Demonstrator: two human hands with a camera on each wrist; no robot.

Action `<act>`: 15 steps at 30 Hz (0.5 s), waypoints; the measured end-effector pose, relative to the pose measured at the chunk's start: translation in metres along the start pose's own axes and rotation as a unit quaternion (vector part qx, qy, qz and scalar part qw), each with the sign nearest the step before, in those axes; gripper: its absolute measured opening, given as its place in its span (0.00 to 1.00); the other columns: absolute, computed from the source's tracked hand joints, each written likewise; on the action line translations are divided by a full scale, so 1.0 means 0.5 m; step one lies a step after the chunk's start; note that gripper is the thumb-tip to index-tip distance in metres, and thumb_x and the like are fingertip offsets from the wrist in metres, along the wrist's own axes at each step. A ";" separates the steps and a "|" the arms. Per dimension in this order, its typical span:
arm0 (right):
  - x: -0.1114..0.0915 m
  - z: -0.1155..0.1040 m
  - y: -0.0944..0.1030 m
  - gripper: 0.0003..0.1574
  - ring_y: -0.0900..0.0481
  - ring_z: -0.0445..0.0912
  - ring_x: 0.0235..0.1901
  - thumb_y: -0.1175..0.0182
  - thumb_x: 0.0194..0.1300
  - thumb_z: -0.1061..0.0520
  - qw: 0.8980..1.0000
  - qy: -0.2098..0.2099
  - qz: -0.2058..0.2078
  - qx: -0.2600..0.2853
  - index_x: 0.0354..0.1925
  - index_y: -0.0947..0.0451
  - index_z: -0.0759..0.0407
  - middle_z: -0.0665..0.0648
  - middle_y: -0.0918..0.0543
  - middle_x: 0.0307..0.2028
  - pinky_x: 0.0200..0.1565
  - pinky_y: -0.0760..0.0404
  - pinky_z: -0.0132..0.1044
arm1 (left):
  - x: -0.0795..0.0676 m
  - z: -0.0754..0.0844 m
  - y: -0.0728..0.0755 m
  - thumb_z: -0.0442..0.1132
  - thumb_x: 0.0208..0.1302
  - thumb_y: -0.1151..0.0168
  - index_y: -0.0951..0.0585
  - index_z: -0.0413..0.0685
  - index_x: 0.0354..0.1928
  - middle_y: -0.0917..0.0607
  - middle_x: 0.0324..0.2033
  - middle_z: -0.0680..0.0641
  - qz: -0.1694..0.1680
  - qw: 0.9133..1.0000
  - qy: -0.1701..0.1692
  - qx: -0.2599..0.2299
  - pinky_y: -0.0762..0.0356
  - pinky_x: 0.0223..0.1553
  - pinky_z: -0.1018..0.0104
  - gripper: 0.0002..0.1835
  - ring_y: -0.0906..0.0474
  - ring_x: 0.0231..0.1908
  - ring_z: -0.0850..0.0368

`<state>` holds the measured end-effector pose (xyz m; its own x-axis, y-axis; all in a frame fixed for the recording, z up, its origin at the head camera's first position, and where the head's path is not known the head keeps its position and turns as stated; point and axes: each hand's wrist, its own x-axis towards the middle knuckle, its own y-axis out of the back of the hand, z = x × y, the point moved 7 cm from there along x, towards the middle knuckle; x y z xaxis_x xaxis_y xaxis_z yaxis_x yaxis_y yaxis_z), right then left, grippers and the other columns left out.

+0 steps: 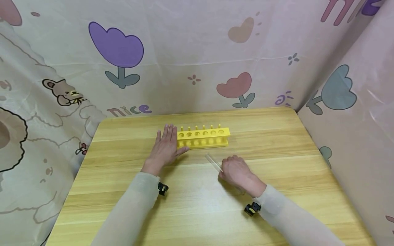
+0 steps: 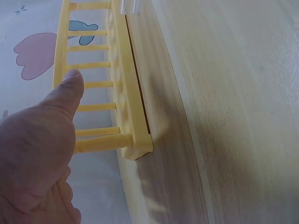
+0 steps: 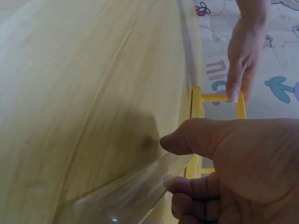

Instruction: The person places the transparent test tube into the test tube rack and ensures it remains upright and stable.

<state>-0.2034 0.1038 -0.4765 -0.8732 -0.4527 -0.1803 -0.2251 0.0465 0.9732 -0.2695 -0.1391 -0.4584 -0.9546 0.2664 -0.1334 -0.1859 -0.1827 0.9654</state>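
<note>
A yellow test tube rack (image 1: 203, 136) with a row of round holes and upright pegs stands on the wooden table. My left hand (image 1: 164, 148) rests against its left end, fingers straight, with the thumb along the near side. In the left wrist view that thumb (image 2: 67, 93) lies across the rack's (image 2: 133, 93) bars. Nearer to me, my right hand (image 1: 237, 172) pinches a clear test tube (image 1: 213, 162) between thumb and fingers. The tube slants, one end toward the rack. In the right wrist view the clear tube (image 3: 126, 196) passes under the fingertips.
The light wooden table (image 1: 191, 212) spreads around the rack and both hands. A printed curtain (image 1: 184, 51) hangs behind the table's far edge, and more of it borders the left and right sides. Each wrist carries a small black camera (image 1: 253, 208).
</note>
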 end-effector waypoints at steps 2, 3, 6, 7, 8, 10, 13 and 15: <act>-0.001 0.000 -0.001 0.19 0.27 0.49 0.31 0.34 0.68 0.49 1.000 0.000 0.000 0.004 0.25 0.27 0.55 0.52 0.23 0.26 0.40 0.21 0.44 | -0.001 0.000 -0.001 0.69 0.78 0.52 0.67 0.40 0.84 0.68 0.84 0.38 -0.001 1.000 0.000 0.000 0.76 0.82 0.40 0.55 0.77 0.83 0.43; -0.001 0.000 -0.002 0.19 0.27 0.49 0.31 0.33 0.68 0.49 1.000 0.000 0.000 0.007 0.24 0.28 0.54 0.52 0.23 0.26 0.40 0.22 0.43 | -0.001 0.000 -0.001 0.69 0.78 0.52 0.67 0.40 0.84 0.68 0.84 0.38 -0.001 1.000 0.000 0.001 0.76 0.82 0.40 0.55 0.76 0.83 0.42; -0.002 0.002 -0.003 0.19 0.27 0.49 0.31 0.33 0.67 0.49 1.000 0.001 0.006 0.012 0.23 0.28 0.53 0.52 0.23 0.26 0.39 0.23 0.44 | -0.001 0.001 -0.001 0.68 0.78 0.52 0.67 0.40 0.84 0.68 0.84 0.38 -0.002 1.000 0.000 0.001 0.75 0.82 0.39 0.55 0.76 0.84 0.42; -0.001 0.003 -0.003 0.19 0.27 0.49 0.31 0.33 0.67 0.49 1.000 0.000 0.007 0.018 0.24 0.28 0.52 0.51 0.23 0.27 0.40 0.23 0.44 | 0.000 0.001 0.000 0.68 0.78 0.52 0.67 0.40 0.84 0.68 0.84 0.38 -0.001 1.000 0.000 0.002 0.74 0.82 0.39 0.55 0.75 0.84 0.41; -0.001 0.005 -0.002 0.18 0.27 0.49 0.32 0.33 0.67 0.49 1.000 -0.002 0.009 0.026 0.25 0.28 0.52 0.51 0.23 0.27 0.41 0.23 0.45 | 0.000 0.001 0.000 0.68 0.78 0.53 0.67 0.40 0.84 0.68 0.84 0.38 -0.001 1.000 0.001 0.001 0.74 0.82 0.39 0.55 0.75 0.84 0.41; -0.002 0.009 0.004 0.17 0.26 0.49 0.33 0.33 0.68 0.47 0.999 -0.008 0.013 0.050 0.27 0.26 0.51 0.50 0.23 0.27 0.45 0.22 0.47 | 0.000 0.001 0.000 0.69 0.79 0.54 0.67 0.40 0.84 0.68 0.84 0.38 -0.002 1.000 0.001 0.000 0.73 0.82 0.38 0.55 0.75 0.84 0.41; -0.005 0.015 0.028 0.14 0.23 0.48 0.35 0.32 0.67 0.47 0.994 -0.019 0.037 0.100 0.32 0.22 0.53 0.49 0.20 0.30 0.52 0.22 0.52 | 0.000 0.001 0.001 0.70 0.78 0.55 0.66 0.40 0.84 0.67 0.84 0.37 -0.002 1.000 0.001 0.001 0.73 0.82 0.38 0.55 0.74 0.84 0.41; -0.009 0.021 0.052 0.12 0.22 0.47 0.35 0.32 0.65 0.47 0.990 -0.024 0.061 0.127 0.34 0.20 0.54 0.49 0.18 0.31 0.55 0.22 0.54 | 0.000 0.001 0.001 0.70 0.78 0.56 0.65 0.39 0.84 0.67 0.84 0.37 -0.003 1.000 0.001 0.001 0.73 0.82 0.38 0.55 0.74 0.84 0.41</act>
<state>-0.2099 0.1162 -0.4516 -0.9188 -0.3873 -0.0765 -0.2128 0.3227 0.9223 -0.2693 -0.1387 -0.4578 -0.9536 0.2665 -0.1403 -0.1918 -0.1784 0.9651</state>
